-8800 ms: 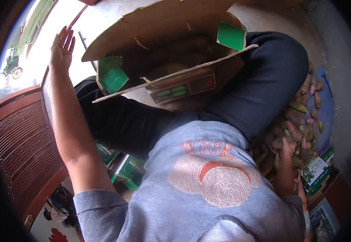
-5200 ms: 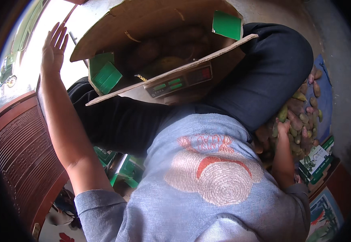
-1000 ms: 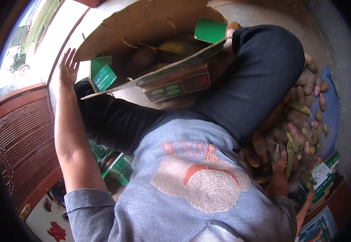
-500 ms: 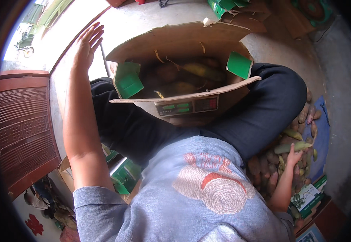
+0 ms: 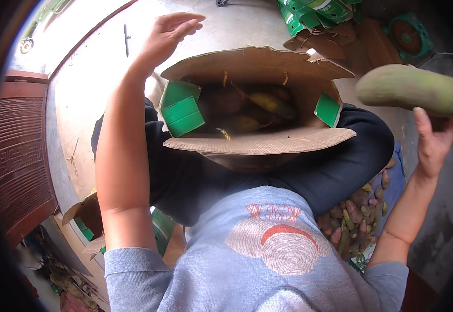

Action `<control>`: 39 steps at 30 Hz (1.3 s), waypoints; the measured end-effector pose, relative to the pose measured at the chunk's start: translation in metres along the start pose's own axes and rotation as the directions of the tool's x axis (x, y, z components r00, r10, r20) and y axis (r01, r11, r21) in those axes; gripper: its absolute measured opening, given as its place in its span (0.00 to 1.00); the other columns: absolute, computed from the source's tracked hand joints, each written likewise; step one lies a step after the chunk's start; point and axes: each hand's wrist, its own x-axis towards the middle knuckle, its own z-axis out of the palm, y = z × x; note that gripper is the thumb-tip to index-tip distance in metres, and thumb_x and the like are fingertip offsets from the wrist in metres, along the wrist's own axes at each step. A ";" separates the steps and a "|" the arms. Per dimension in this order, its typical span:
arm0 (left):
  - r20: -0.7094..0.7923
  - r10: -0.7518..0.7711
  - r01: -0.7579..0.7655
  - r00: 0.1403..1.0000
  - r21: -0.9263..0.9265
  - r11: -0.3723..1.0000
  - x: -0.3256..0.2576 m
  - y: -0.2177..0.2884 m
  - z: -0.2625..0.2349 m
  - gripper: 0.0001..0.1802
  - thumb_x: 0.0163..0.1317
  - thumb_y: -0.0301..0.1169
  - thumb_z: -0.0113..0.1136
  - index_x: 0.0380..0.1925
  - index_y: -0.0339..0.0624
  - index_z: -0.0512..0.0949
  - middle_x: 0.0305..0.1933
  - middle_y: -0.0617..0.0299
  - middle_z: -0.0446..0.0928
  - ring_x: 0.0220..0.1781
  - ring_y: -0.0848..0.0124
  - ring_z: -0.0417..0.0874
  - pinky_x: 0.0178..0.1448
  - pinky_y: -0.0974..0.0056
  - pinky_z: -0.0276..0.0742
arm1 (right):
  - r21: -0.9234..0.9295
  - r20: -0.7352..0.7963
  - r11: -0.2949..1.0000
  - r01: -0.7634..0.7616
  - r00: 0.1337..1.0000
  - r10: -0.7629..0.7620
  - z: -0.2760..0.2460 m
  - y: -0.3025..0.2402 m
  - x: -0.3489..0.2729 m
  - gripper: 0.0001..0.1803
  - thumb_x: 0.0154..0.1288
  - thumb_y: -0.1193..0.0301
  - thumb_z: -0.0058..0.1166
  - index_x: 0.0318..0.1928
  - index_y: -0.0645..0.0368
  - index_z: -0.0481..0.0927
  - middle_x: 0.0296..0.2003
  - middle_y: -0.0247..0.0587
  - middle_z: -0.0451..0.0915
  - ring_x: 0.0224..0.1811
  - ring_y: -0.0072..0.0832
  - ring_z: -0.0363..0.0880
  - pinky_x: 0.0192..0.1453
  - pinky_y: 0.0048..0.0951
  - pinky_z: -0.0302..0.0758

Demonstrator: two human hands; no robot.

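Note:
My right hand (image 5: 434, 138) is raised on the right, thumb and fingers around the underside of a large, greenish sweet potato (image 5: 413, 91), held nearly level. My left hand (image 5: 171, 39) hangs in the air beyond the far left corner of a cardboard box (image 5: 268, 143); its fingers are stretched out and hold nothing. Between my legs, the box stands with its top open and green flaps folded at both sides. Several sweet potatoes (image 5: 270, 104) lie inside, some with thin root tails; the deeper ones are in shadow.
A heap of sweet potatoes (image 5: 359, 216) lies on a blue sheet (image 5: 395, 177) beside my right leg. Green cartons (image 5: 315, 15) and a round green-framed fan (image 5: 407, 36) stand at the back right. Another carton (image 5: 88, 218) sits at my left, near a carved wooden panel (image 5: 21, 156).
My right hand has lifted the greenish sweet potato off the heap, up and forward. My left hand has shifted right toward the box. The scale's display below the box has gone out of sight.

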 end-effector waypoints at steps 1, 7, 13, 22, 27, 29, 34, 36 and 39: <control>0.027 0.101 -0.103 0.994 0.054 0.993 -0.005 0.003 -0.003 0.23 0.72 0.49 0.56 0.57 0.48 0.81 0.54 0.58 0.84 0.59 0.68 0.82 0.65 0.60 0.74 | 0.120 0.132 0.991 -0.051 0.991 0.035 0.033 0.001 0.013 0.27 0.60 0.81 0.66 0.60 0.63 0.74 0.53 0.40 0.81 0.56 0.30 0.79 0.64 0.32 0.73; -0.011 0.166 -0.161 0.986 0.186 0.969 -0.018 0.012 -0.007 0.22 0.72 0.49 0.57 0.54 0.45 0.83 0.53 0.57 0.84 0.60 0.67 0.82 0.66 0.58 0.75 | -0.211 0.842 0.948 0.240 0.537 0.051 0.173 0.007 0.046 0.26 0.55 0.68 0.68 0.47 0.66 0.68 0.37 0.60 0.80 0.45 0.56 0.80 0.47 0.49 0.75; -0.021 0.257 -0.246 0.966 0.225 0.943 -0.020 0.001 -0.016 0.22 0.71 0.49 0.57 0.55 0.47 0.83 0.55 0.54 0.83 0.62 0.64 0.81 0.69 0.54 0.74 | -0.475 0.866 0.820 0.319 0.332 0.373 0.227 0.044 0.026 0.30 0.59 0.63 0.66 0.57 0.66 0.72 0.45 0.61 0.81 0.51 0.55 0.81 0.52 0.50 0.79; 0.023 0.226 -0.226 0.974 0.202 0.953 -0.027 -0.004 -0.025 0.24 0.73 0.47 0.56 0.58 0.41 0.80 0.57 0.55 0.82 0.63 0.64 0.80 0.70 0.59 0.72 | 0.085 0.393 0.991 -0.103 0.917 0.061 0.121 0.013 0.024 0.17 0.68 0.75 0.58 0.57 0.57 0.80 0.44 0.36 0.86 0.46 0.23 0.83 0.52 0.28 0.79; 0.005 0.147 -0.145 0.989 0.179 0.973 -0.029 -0.007 -0.026 0.25 0.73 0.49 0.54 0.60 0.43 0.79 0.58 0.55 0.82 0.63 0.64 0.80 0.68 0.59 0.73 | 0.555 0.185 0.758 -0.342 0.940 0.288 0.016 0.077 -0.019 0.22 0.75 0.76 0.46 0.66 0.71 0.68 0.60 0.57 0.75 0.61 0.38 0.76 0.70 0.40 0.72; -0.012 0.069 -0.067 0.998 0.105 0.992 -0.034 -0.007 -0.024 0.24 0.74 0.46 0.54 0.60 0.42 0.79 0.58 0.54 0.82 0.64 0.64 0.80 0.68 0.59 0.73 | 0.770 0.103 0.572 -0.282 0.940 0.325 0.002 0.095 -0.039 0.21 0.73 0.77 0.48 0.64 0.73 0.69 0.59 0.58 0.75 0.60 0.38 0.76 0.68 0.38 0.74; -0.052 -0.059 0.057 0.997 -0.053 0.997 -0.033 -0.014 -0.027 0.22 0.74 0.43 0.54 0.60 0.41 0.78 0.59 0.54 0.80 0.66 0.65 0.78 0.71 0.59 0.70 | 0.995 0.036 -0.096 0.002 0.920 0.389 -0.045 0.156 -0.084 0.18 0.72 0.79 0.45 0.58 0.81 0.66 0.58 0.66 0.70 0.60 0.48 0.72 0.66 0.42 0.77; -0.095 -0.138 0.125 0.986 -0.127 0.984 -0.031 -0.018 -0.028 0.22 0.75 0.41 0.54 0.61 0.40 0.78 0.61 0.53 0.79 0.67 0.65 0.76 0.72 0.59 0.68 | 0.981 0.059 -0.195 0.016 0.927 0.370 -0.046 0.153 -0.086 0.18 0.72 0.80 0.44 0.57 0.81 0.66 0.57 0.65 0.70 0.59 0.47 0.72 0.65 0.42 0.78; -0.112 -0.178 0.158 0.978 -0.164 0.974 -0.030 -0.020 -0.024 0.22 0.75 0.40 0.54 0.61 0.38 0.77 0.61 0.52 0.79 0.67 0.63 0.76 0.72 0.59 0.69 | 0.957 0.089 -0.290 0.020 0.929 0.359 -0.045 0.150 -0.087 0.17 0.72 0.80 0.45 0.56 0.80 0.68 0.56 0.64 0.71 0.58 0.46 0.73 0.65 0.42 0.77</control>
